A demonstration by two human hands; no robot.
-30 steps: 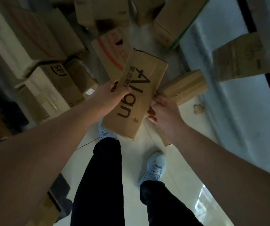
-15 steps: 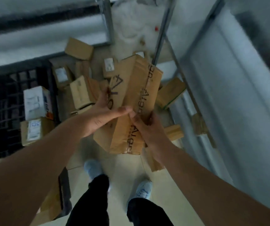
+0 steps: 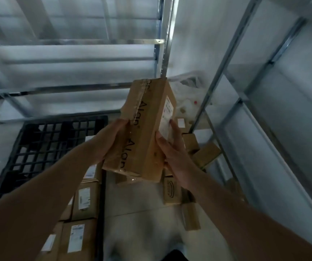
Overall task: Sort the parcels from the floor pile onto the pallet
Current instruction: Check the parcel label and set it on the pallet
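I hold one long brown parcel [image 3: 147,127] up at centre frame, clear of the floor, its far end tipped toward 12 o'clock. The left hand [image 3: 111,142] wraps the taped left edge, fingers curled round it. The right hand [image 3: 172,149] grips the right face, thumb on the near corner, fingertips [image 3: 172,123] resting on the white shipping label [image 3: 167,115]. My reading: the label is turned toward me so it can be read before I choose a spot, and two hands share the length so the box does not swing.

The black grid pallet [image 3: 44,146] lies at 9 o'clock. Much of its far grid shows bare. Labelled brown boxes [image 3: 84,202] stand in a close row along its right edge, running down to 7 o'clock, labels up.

The floor pile [image 3: 198,153] sits at 3 to 4 o'clock, loose cartons at mixed angles against the metal shelf frame [image 3: 213,85]. At 1 o'clock, clear plastic wrap [image 3: 187,97] holds small items I cannot make out.

Judgement: mid-transfer. The next move calls for a swing left to the pallet.
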